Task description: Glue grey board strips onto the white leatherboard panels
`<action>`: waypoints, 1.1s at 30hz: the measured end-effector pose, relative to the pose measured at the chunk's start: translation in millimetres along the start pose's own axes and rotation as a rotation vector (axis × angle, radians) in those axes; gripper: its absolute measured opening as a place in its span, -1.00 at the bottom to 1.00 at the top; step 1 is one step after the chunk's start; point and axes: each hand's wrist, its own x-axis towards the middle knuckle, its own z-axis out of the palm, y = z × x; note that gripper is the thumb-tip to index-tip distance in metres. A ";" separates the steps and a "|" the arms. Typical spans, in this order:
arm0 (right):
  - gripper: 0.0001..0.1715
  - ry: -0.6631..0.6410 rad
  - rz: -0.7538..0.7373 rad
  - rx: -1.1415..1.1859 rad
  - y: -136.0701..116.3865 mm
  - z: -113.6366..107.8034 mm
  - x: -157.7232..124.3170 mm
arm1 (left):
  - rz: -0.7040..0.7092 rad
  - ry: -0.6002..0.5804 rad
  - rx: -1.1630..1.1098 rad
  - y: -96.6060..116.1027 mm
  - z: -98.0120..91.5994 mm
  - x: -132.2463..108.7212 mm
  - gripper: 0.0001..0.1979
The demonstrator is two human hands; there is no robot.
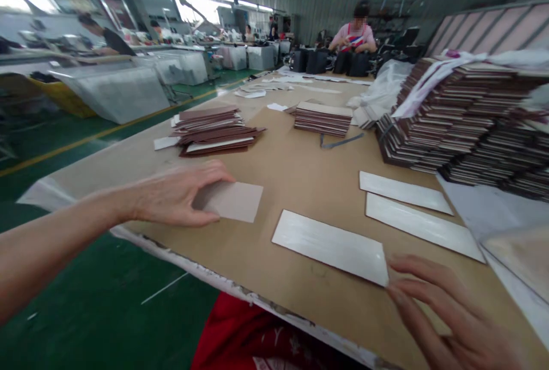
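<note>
My left hand (184, 194) grips a plain beige-grey rectangular card (240, 201) at its left end, the thumb on the near edge and the fingers on the far edge. The card is at the table surface, left of a white glossy strip (328, 244) with a dark edge. At that strip's right end is my right hand (450, 313), slightly blurred, with thumb and fingertips closed about the near corner. The strip appears to lie flat. Beyond it, two similar strips, a farther one (403, 191) and a nearer one (422, 226), lie side by side.
Behind my left hand sits an uneven stack of brown and white pieces (217, 132). A neater stack (323, 118) stands farther back, near a dark strap (342, 142). Tall piles (454, 112) fill the right side. A co-worker (354, 35) is at the table's far end.
</note>
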 end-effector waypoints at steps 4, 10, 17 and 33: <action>-0.53 -0.215 -0.213 -0.045 -48.8 17.5 43.4 | 0.239 0.035 -0.085 55.0 30.8 35.9 -0.50; -0.45 -0.320 -0.238 -0.122 -53.0 35.2 49.5 | 0.353 0.073 -0.088 99.0 52.5 63.7 -0.56; -0.54 -0.107 -0.071 -0.213 10.8 -0.8 43.4 | 0.182 0.332 -0.097 69.7 59.8 64.1 -0.22; -0.49 -0.380 0.017 -0.058 56.6 -12.6 21.8 | -0.001 0.112 -0.349 49.8 129.9 56.9 -0.28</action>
